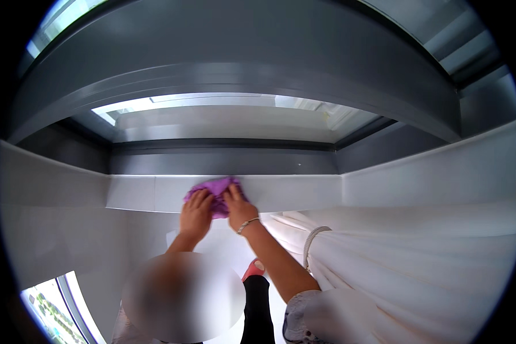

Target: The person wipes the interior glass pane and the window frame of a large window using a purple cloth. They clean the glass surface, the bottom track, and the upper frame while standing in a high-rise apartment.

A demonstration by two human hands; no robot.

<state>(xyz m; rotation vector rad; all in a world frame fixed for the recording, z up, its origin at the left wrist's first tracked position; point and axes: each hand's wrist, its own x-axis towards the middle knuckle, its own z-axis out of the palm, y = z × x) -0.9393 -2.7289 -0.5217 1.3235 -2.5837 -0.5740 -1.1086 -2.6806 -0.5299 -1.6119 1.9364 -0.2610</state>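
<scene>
A crumpled purple cloth point(217, 186) lies on the white window sill point(292, 192), left of the sill's middle. My left hand point(196, 212) presses on the cloth's left part, fingers bent over it. On its right side my right hand point(239, 209) also bears down, fingertips on the fabric, a bracelet round the wrist. Both forearms reach up from the lower edge; a blurred patch covers part of the left one.
Behind the sill stands a dark grey window frame point(223, 162) with a glass pane. A white curtain point(378, 258), gathered by a rope tieback point(311, 243), hangs at the right. Below, my black-clad leg and a red slipper point(253, 269) show. Another window point(54, 309) is at lower left.
</scene>
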